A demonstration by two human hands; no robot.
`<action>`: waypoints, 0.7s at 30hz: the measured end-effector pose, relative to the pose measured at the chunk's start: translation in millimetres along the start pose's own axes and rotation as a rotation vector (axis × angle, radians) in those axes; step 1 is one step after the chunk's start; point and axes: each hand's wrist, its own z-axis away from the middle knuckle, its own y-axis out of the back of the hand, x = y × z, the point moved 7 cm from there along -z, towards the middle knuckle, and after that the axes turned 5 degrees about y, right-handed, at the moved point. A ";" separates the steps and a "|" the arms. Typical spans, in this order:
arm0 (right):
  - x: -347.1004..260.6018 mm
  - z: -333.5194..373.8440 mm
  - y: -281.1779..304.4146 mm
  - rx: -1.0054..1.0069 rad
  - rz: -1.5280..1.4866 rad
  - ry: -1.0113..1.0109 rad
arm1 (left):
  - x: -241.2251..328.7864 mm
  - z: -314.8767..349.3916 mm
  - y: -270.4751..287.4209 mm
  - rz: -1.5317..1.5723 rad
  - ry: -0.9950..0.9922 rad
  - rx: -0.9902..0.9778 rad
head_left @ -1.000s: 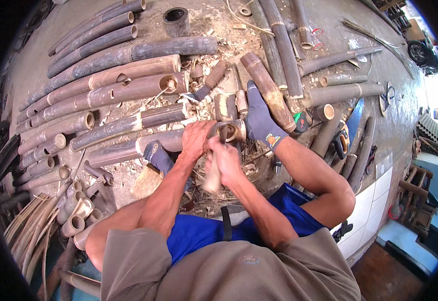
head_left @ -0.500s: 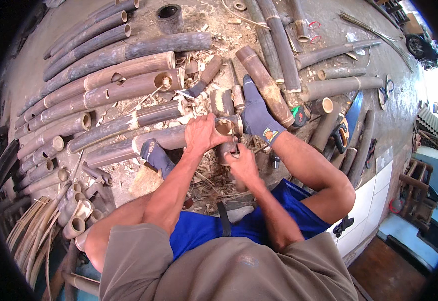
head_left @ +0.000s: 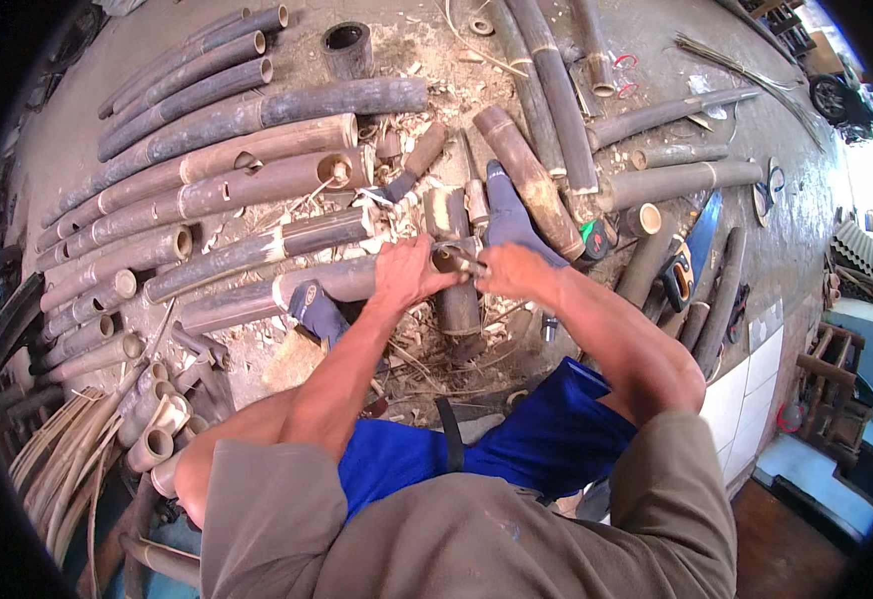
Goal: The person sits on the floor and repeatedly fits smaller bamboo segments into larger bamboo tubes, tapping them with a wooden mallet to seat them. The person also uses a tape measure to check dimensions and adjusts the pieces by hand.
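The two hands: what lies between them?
In the head view, the open top of a short bamboo piece sits between the left hand and the right hand.

No packages, signs or screens are visible. One small green and red label [head_left: 592,236] sits on a dark tool beside the bamboo pieces.
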 end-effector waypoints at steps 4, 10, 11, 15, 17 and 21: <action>-8.6 31.1 -50.4 0.115 -0.120 -0.120 | -31.2 -2.1 6.9 -0.105 -0.059 -0.275; -45.2 27.9 -104.9 0.298 -0.987 -0.348 | -20.0 0.2 12.3 -0.081 -0.013 -0.278; -51.3 21.9 -111.1 0.381 -1.078 -0.361 | -18.1 0.8 13.8 -0.077 -0.001 -0.269; -105.7 1.3 -104.8 0.511 -1.704 -0.551 | -33.1 8.1 6.0 -0.078 -0.032 -0.186; -122.4 -17.3 -97.1 0.580 -1.997 -0.549 | -40.1 9.7 1.9 -0.076 -0.060 -0.143; -115.0 -72.3 -87.7 0.749 -2.462 -0.323 | -34.0 11.0 12.6 0.004 0.013 -0.130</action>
